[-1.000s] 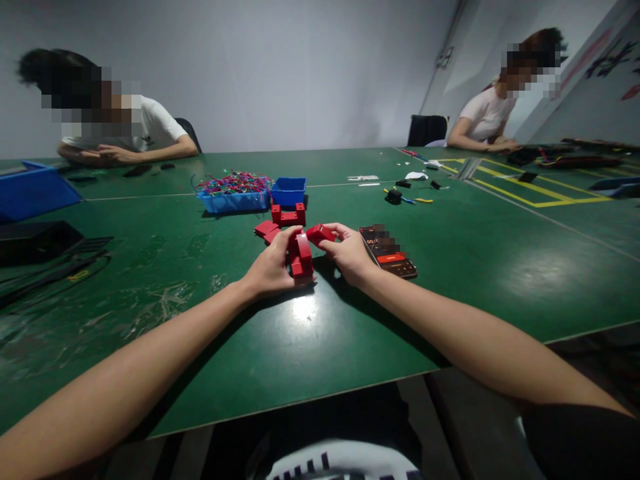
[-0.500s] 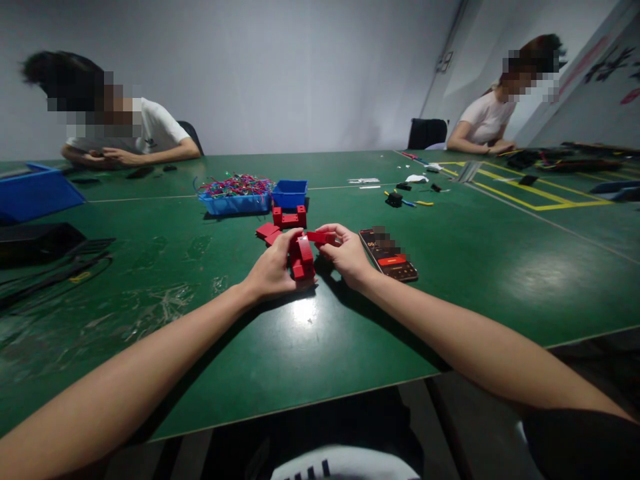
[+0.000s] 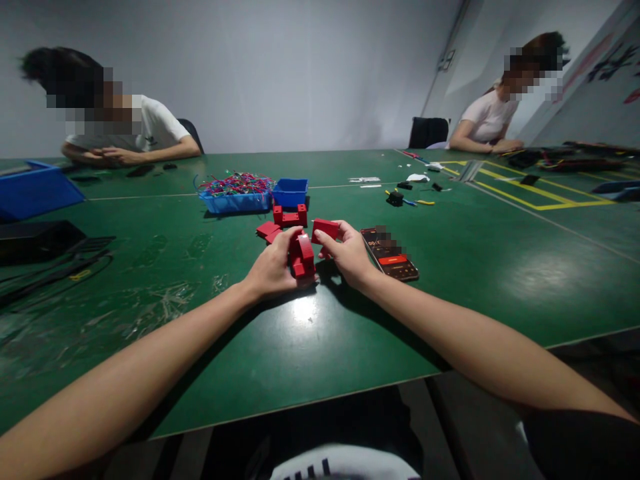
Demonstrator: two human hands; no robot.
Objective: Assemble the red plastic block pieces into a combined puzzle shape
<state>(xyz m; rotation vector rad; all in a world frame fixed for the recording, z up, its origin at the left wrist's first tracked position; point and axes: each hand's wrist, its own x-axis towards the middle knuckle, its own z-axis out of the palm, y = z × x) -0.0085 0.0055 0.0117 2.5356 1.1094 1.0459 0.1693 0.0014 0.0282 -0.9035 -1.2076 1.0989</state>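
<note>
My left hand is closed around a red bracket-shaped block, which it holds just above the green table or resting on it; I cannot tell which. To its right, my right hand pinches a flat red plate between thumb and fingers, its broad face turned to me. A small gap parts the plate from the block. Behind my left hand lie flat red pieces, partly overlapping. A U-shaped red bracket stands just beyond them.
A phone lies right of my right hand. Beyond stand a blue bin of coloured wires and a small blue bin. Pliers and black parts lie farther right. Cables and a black box sit left. Two people sit across the table.
My right hand has turned the red plate from edge-on to broad face toward me and drawn it slightly away from the block. My left hand stays nearly still.
</note>
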